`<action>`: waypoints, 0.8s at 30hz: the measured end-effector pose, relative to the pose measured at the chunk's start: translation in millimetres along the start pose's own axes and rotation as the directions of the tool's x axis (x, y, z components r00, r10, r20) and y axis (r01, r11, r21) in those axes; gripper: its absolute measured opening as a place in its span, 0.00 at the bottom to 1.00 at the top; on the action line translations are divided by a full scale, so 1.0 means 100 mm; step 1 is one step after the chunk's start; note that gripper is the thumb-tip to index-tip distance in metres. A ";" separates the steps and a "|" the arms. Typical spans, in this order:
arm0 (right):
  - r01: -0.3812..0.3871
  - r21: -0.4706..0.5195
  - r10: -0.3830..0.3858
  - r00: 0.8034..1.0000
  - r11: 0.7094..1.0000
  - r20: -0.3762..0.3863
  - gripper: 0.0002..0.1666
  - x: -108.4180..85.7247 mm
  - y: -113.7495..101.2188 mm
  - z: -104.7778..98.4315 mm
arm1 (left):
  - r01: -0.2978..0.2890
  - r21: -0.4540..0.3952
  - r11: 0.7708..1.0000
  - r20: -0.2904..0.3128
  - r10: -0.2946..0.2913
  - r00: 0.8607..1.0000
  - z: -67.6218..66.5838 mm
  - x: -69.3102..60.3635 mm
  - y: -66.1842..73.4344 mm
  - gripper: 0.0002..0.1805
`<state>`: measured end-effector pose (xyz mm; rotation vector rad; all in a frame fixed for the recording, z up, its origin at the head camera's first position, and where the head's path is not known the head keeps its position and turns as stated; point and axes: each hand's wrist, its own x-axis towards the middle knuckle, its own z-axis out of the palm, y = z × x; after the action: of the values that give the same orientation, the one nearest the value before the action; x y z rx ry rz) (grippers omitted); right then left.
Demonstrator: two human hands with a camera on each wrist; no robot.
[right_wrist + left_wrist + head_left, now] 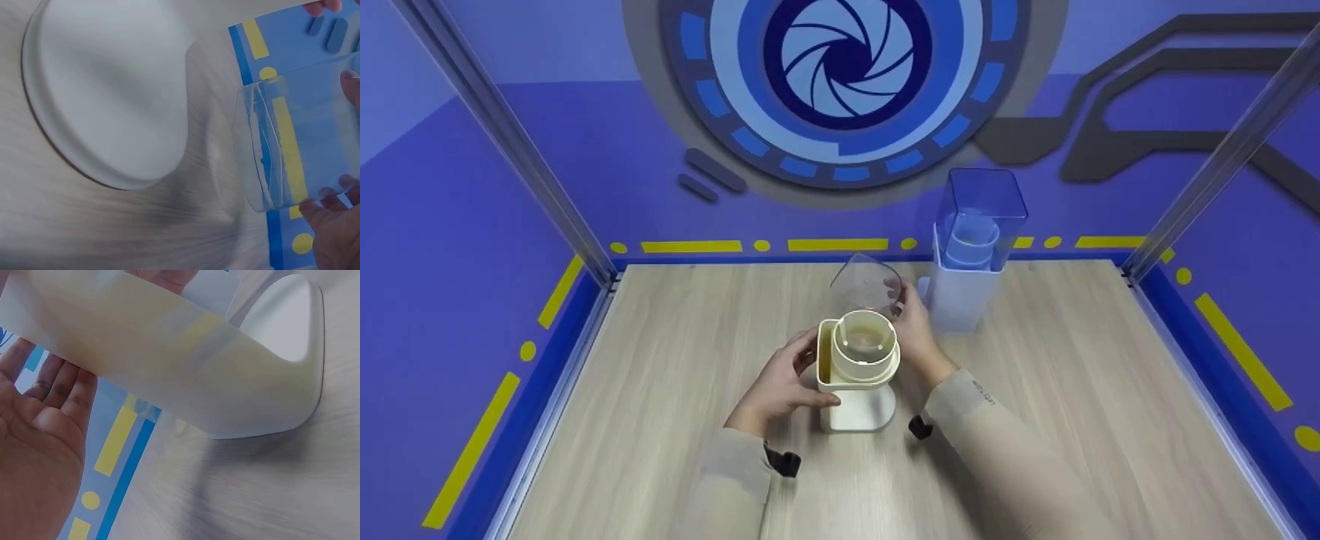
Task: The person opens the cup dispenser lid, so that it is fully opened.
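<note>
A cream dispenser-like stand [861,412] with a round collar [866,346] on top stands upright in the middle of the table. My left hand [780,382] holds it from the left, thumb at the front and fingers along the side. In the left wrist view the fingertips disappear behind its body [157,349]. Behind and right of the stand, my right hand [913,322] grips a clear plastic container [864,285]. The right wrist view shows this container [304,135] on its side, apart from the stand, with thumb and fingers on opposite walls.
A similar blue dispenser-like stand [960,296] stands at the back right, with a clear blue box-shaped cover [986,195] over its round collar. Blue panels [532,202] with yellow marks close off the back and sides of the wooden table [660,337].
</note>
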<state>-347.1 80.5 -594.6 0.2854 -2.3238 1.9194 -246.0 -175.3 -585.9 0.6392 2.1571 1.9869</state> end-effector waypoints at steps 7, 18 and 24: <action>-0.011 -0.016 0.011 1.000 1.000 -0.014 0.40 -0.03 0.09 0.07 | 0.009 0.003 1.000 0.000 -0.009 1.000 0.00 0.00 -0.01 0.67; -0.034 0.009 0.034 0.999 0.999 -0.021 0.39 -0.05 0.14 0.12 | 0.034 -0.024 0.999 0.016 -0.033 0.999 -0.01 0.00 0.00 0.69; -0.110 0.108 0.111 0.994 0.988 -0.007 0.38 -0.04 0.11 0.16 | 0.039 0.007 0.999 0.025 -0.040 0.999 -0.03 -0.01 0.07 0.68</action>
<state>-344.7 67.5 -609.2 0.1557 -2.2765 2.0954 -244.5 -178.3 -578.8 0.6146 2.1455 1.9421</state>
